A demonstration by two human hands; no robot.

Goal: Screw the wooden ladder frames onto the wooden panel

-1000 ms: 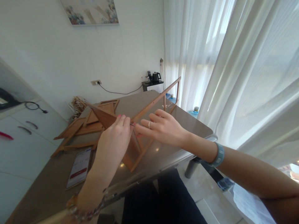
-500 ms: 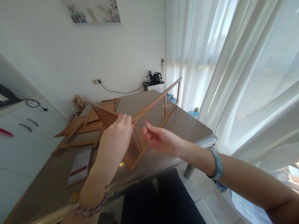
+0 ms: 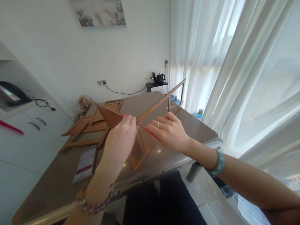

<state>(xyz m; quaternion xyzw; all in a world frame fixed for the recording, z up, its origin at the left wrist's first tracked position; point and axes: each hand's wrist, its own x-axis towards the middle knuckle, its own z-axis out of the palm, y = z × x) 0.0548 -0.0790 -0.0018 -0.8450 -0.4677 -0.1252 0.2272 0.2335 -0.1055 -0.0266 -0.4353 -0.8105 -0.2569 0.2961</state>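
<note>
My left hand (image 3: 122, 139) grips the top corner of a wooden panel (image 3: 108, 116) where it meets a long wooden frame (image 3: 161, 101) standing on the brown table (image 3: 58, 184). My right hand (image 3: 167, 131) pinches a thin metal tool (image 3: 140, 125) whose tip points into that joint, just right of my left fingers. The two hands almost touch. A ring shows on my right hand, a blue band on its wrist and a bead bracelet on my left wrist.
Several flat wooden panels (image 3: 91, 125) lie piled at the table's far left. A phone (image 3: 84, 163) lies face up near my left forearm. White cabinets (image 3: 28, 140) stand to the left, sheer curtains (image 3: 234, 68) to the right, a kettle (image 3: 161, 77) on a far stand.
My right hand drew back from the joint with the thin tool, then came in again so its fingers sit close to my left hand. The view shifted slightly.
</note>
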